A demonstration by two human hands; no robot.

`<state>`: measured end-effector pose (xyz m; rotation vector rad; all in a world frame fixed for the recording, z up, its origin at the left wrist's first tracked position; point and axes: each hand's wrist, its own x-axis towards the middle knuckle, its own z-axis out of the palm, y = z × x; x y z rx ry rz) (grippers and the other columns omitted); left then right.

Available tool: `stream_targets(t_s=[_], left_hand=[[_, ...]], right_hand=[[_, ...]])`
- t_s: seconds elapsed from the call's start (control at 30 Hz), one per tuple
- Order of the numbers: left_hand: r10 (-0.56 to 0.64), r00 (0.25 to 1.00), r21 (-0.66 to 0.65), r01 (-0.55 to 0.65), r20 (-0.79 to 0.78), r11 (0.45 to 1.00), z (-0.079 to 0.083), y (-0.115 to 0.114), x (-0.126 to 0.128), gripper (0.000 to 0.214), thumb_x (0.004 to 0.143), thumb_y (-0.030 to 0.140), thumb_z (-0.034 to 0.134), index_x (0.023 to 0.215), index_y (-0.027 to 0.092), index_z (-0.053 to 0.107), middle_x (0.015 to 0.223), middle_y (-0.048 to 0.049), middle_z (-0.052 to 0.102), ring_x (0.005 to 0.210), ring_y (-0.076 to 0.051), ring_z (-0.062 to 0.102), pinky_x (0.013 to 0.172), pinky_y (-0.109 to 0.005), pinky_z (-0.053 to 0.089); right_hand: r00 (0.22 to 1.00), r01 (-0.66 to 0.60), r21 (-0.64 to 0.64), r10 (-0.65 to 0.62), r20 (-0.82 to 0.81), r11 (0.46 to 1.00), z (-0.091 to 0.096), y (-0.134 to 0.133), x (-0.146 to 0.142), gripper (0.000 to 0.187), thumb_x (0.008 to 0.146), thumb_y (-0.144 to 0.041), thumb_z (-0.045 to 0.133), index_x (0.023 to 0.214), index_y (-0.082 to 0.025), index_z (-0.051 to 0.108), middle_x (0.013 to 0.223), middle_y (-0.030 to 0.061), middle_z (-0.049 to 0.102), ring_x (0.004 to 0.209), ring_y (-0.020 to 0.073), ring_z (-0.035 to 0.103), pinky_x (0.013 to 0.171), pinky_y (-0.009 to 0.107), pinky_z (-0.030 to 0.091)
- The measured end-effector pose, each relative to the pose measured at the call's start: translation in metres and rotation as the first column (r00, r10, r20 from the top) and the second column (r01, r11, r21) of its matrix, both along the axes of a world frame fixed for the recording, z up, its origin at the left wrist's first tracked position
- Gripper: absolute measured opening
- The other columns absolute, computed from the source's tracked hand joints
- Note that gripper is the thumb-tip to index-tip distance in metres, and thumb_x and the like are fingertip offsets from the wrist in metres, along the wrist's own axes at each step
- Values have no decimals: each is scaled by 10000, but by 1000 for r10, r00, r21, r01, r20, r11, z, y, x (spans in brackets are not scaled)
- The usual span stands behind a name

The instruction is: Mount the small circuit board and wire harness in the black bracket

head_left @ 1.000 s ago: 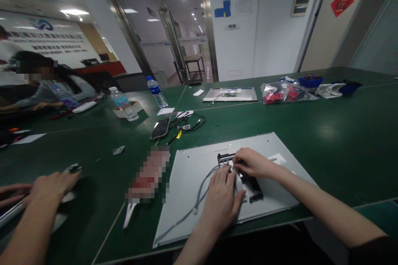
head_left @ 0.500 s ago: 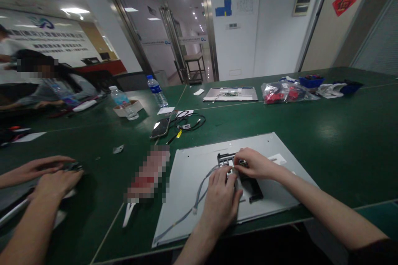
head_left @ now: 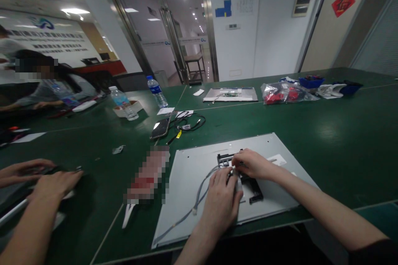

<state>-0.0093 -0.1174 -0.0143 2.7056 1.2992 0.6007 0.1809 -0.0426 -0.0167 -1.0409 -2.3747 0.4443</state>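
A flat light-grey metal panel (head_left: 186, 186), like the back of a display, lies before me. A black plastic frame (head_left: 255, 190) sits at its middle, partly under my hands. My left hand (head_left: 221, 192) rests on the panel with its fingers bent together over the frame's near-left side. Touching it at the fingertips, my right hand (head_left: 252, 163) reaches in from the right with thumb and fingers pinched. Whatever small piece is between the fingertips is hidden. A grey cable (head_left: 203, 188) runs from the frame across the panel to its near-left corner.
At left, another person's hands (head_left: 51, 184) handle a dark part. A blurred-out reddish packet (head_left: 149, 174), phone (head_left: 160, 127), coiled black cable (head_left: 199, 122) and bottles (head_left: 157, 91) lie on the green table. Farther back are a second panel (head_left: 244, 95), a plastic bag (head_left: 280, 93) and blue trays (head_left: 311, 81).
My right hand has shifted very slightly left over the frame; my left hand stays in place. The other person's far hand at left has moved a little left.
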Motion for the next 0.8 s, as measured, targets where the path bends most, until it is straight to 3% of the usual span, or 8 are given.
stream_targets(t_s=[0.2, 0.47, 0.8], left_hand=[[-13, 1000, 26, 14, -20, 1000, 1, -1, 1, 254, 832, 173, 602, 1080, 199, 558, 1300, -91, 522, 1264, -291, 431, 1115, -522, 293], [-6, 1000, 51, 7, -22, 999, -3, 0, 0, 289, 830, 173, 595, 1115, 196, 553, 1370, -113, 459, 1313, -307, 379, 1116, -525, 290], [-12, 1000, -3, 12, 14, 1000, 2, 0, 1, 259, 828, 178, 589, 1080, 214, 541, 1245, -92, 546, 1231, -297, 464, 1104, -549, 292]], right_hand=[[1000, 21, 36, -22, 21, 999, -8, 5, -1, 178, 780, -80, 687, 910, -198, 657, 846, 20, 688, 827, 181, 609, 796, 300, 408], [1000, 4, 86, -6, 21, 996, -12, 7, 0, 188, 775, -77, 695, 912, -204, 676, 833, 20, 692, 837, 187, 620, 813, 309, 405], [1000, -24, 71, 24, -8, 997, -9, 4, -1, 267, 779, -58, 684, 999, -209, 669, 894, 19, 707, 897, 189, 619, 850, 322, 406]])
